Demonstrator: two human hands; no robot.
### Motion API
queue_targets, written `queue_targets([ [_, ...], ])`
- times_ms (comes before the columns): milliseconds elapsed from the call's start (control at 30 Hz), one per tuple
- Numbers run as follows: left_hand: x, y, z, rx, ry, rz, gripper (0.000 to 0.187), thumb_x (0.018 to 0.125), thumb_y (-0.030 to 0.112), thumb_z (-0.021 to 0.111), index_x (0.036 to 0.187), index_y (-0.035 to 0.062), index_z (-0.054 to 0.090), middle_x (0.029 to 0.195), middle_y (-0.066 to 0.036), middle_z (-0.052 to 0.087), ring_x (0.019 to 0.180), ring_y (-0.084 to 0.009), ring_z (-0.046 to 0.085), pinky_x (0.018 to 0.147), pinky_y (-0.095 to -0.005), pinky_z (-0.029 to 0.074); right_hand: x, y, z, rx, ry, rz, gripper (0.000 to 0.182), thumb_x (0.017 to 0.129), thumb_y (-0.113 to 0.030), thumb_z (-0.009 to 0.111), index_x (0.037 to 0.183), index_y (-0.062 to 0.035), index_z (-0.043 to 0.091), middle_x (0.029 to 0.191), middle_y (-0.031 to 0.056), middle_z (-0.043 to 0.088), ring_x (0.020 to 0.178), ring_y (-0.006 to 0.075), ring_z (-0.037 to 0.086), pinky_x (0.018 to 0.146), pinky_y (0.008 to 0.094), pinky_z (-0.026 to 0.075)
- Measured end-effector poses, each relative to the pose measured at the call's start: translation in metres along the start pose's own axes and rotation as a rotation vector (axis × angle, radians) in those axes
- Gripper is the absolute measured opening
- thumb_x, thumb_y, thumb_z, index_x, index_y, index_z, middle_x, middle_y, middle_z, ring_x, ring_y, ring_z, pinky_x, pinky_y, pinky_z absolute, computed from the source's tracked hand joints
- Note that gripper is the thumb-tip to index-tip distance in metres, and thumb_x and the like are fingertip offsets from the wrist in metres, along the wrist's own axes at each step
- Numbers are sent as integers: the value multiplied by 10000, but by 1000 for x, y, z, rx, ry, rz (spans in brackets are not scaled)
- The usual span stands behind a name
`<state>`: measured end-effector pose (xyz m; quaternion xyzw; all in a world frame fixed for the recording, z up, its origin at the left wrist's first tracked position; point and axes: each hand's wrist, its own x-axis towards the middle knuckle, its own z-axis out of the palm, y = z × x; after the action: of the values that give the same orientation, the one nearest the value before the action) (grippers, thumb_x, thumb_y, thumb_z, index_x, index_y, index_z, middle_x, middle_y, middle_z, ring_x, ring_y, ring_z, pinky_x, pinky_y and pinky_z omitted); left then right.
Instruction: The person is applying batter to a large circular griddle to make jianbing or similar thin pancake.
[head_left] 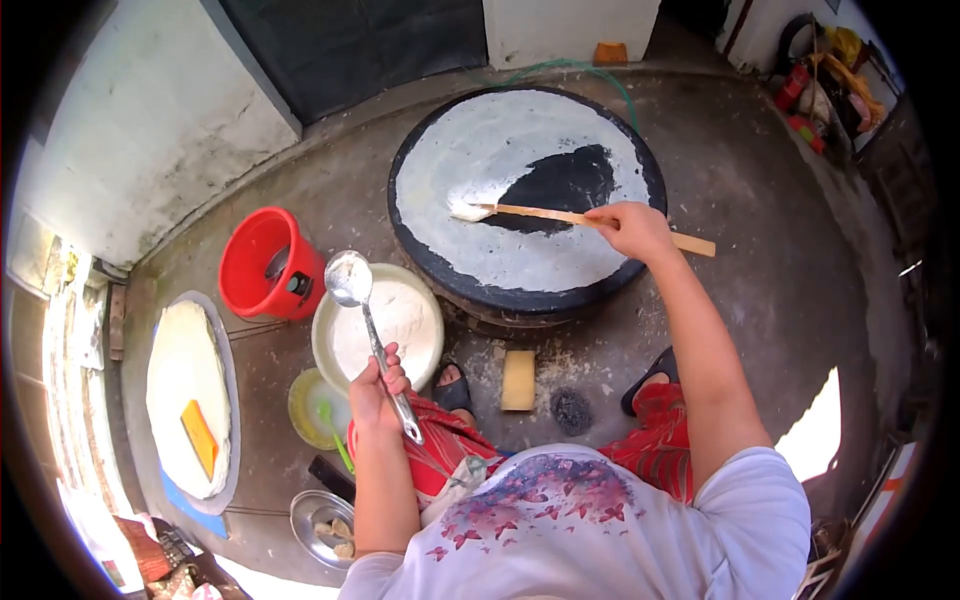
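Observation:
My left hand (380, 392) is wrapped round the handle of a metal ladle (349, 280), its batter-smeared bowl raised over the edge of a pale basin (318, 340). White batter (395, 320) fills much of that basin. In my right hand (632, 230) is a flat wooden spatula (545, 213), reaching left across a large round black griddle (655, 190). A lump of batter sits at the spatula's far tip. A thin pale layer of batter (450, 140) coats most of the griddle, with a dark bare patch (575, 175) beside and above the spatula.
A red bucket (240, 265) stands left of the basin. Further left, an orange scraper (199, 437) lies on pale round flatbreads (178, 360). A yellow block (518, 380) and a dark scouring clump (571, 410) lie between my feet. A metal bowl (300, 515) is at lower left.

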<state>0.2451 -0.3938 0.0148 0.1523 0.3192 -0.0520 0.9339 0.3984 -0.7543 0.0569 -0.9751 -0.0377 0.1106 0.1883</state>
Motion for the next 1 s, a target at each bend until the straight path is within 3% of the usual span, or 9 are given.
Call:
queue_targets([
  [133, -1, -1, -2, 35, 3, 23, 333, 927, 190, 310, 1079, -91, 406, 794, -78, 443, 560, -101, 381, 461, -207, 337, -27, -14, 67, -94, 693, -212, 456, 637, -18, 542, 1075, -143, 575, 743, 48, 516, 697, 247, 540, 570, 370, 453],
  [300, 0, 1, -1, -16, -8, -45, 327, 922, 179, 316, 1085, -93, 398, 810, -82, 445, 561, -106, 386, 464, -213, 338, -36, -46, 151, -274, 590, -327, 418, 670, -73, 528, 1083, -127, 558, 747, 29, 516, 633, 209, 528, 506, 339, 430],
  [467, -1, 2, -4, -5, -6, -36, 334, 924, 187, 315, 1086, -90, 405, 800, -82, 452, 555, -106, 392, 459, -210, 342, -23, -11, 123, -341, 534, -81, 407, 683, -70, 531, 1088, -111, 531, 785, 55, 539, 664, 247, 565, 531, 370, 460],
  [533, 0, 1, -5, 15, -11, -29, 337, 925, 191, 314, 1087, -89, 408, 796, -81, 454, 552, -106, 393, 457, -209, 344, -25, -10, 112, -44, 551, 53, 393, 677, -59, 535, 1068, -92, 528, 818, 91, 552, 702, 285, 579, 566, 398, 470],
  [600, 0, 1, -2, 36, 17, -10, 342, 927, 197, 313, 1089, -87, 412, 790, -80, 457, 549, -104, 396, 455, -207, 345, -39, -22, 124, 80, 573, -64, 403, 659, -35, 531, 1060, -77, 524, 813, 110, 547, 706, 298, 576, 603, 408, 472],
  [667, -1, 0, 0, 25, 25, -18, 342, 928, 198, 311, 1084, -87, 416, 787, -79, 456, 549, -102, 393, 453, -208, 347, -50, -23, 132, -53, 489, -299, 426, 649, -35, 540, 1071, -86, 524, 791, 92, 537, 670, 282, 568, 585, 405, 468],
  [800, -3, 0, 1, 17, 29, -38, 335, 928, 192, 305, 1072, -85, 424, 775, -75, 452, 546, -100, 387, 449, -208, 347, -18, 18, 112, -295, 581, -45, 422, 667, -33, 546, 1083, -98, 530, 793, 77, 541, 646, 265, 565, 556, 364, 469],
  [867, -1, -1, 3, 31, 28, -42, 332, 929, 190, 303, 1071, -84, 425, 770, -74, 450, 544, -99, 385, 447, -208, 347, -8, 20, 95, -203, 538, 97, 396, 687, -44, 535, 1077, -111, 536, 814, 87, 549, 675, 279, 574, 590, 379, 474],
  [1000, -1, -2, 3, 20, 27, -21, 332, 932, 194, 301, 1074, -80, 424, 764, -69, 453, 542, -97, 381, 448, -204, 345, -24, -1, 113, 137, 607, 29, 360, 707, -68, 520, 1054, -155, 553, 818, 97, 545, 710, 283, 573, 640, 389, 473],
])
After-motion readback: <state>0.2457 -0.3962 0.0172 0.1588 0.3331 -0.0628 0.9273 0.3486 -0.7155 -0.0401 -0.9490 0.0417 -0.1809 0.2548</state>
